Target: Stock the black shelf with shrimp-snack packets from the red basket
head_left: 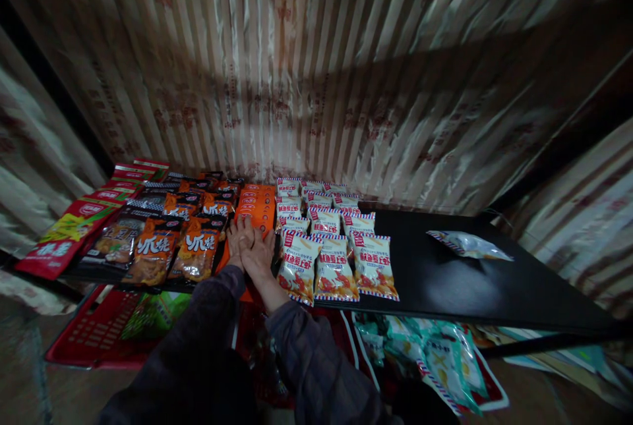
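Both hands lie flat and close together on the orange packets near the front of a black shelf [410, 280], the left hand [237, 238] and the right hand [257, 255] touching, with the right partly over the left near the wrist. Their fingers are extended rather than curled, so each is open and pressing or resting on the orange packets [256, 204], with no grip to be seen around any of them. These packets run back from the hands in an overlapping row. Just to their left are orange-and-black packets [198, 250] in two columns, then dark packets [116, 240] with food pictured on the front, and at the left end red packets [74, 230] with yellow-green areas. Right beside the right hand, white packets [333, 270] with red and blue print stand in three columns, faces towards the front and leaning back. Well apart from them, a lone packet [469, 245] lies on the right part of the shelf, near a pale patch of light. Beneath the shelf, a red basket [89, 339] at the left holds a green bag [153, 316], and teal-and-white packets [445, 359] fill a container at the right. Behind everything hangs a striped, creased sheet [297, 82] with reddish printed marks
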Available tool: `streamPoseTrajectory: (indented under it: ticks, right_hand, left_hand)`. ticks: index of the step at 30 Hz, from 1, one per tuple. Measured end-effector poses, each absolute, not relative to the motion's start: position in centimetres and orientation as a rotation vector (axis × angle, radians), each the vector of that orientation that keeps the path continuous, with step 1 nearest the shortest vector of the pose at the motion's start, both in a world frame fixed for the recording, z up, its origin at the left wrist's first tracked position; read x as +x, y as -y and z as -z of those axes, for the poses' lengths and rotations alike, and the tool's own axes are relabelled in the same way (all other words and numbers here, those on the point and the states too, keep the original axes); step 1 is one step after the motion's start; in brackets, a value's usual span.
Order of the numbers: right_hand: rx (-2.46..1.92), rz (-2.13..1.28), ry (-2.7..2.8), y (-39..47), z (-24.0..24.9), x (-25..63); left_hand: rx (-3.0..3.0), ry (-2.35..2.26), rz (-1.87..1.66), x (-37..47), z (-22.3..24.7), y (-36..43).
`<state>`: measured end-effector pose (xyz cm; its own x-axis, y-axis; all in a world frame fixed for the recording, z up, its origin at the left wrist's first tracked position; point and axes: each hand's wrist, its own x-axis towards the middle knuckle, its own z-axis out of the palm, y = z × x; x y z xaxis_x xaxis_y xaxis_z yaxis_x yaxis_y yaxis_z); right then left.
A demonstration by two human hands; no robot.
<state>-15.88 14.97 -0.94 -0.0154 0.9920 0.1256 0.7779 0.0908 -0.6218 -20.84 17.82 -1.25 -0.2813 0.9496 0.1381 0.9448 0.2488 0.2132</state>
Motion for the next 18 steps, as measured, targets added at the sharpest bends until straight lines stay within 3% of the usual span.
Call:
streamPoseTrajectory:
  ticks: [18]
  right_hand:
    - [-1.741, -0.798, 1.552, -14.2, 1.4, -15.2]
  left_hand:
    - [1.901, -2.535, -0.41, -21.3, 3.3, -19.4]
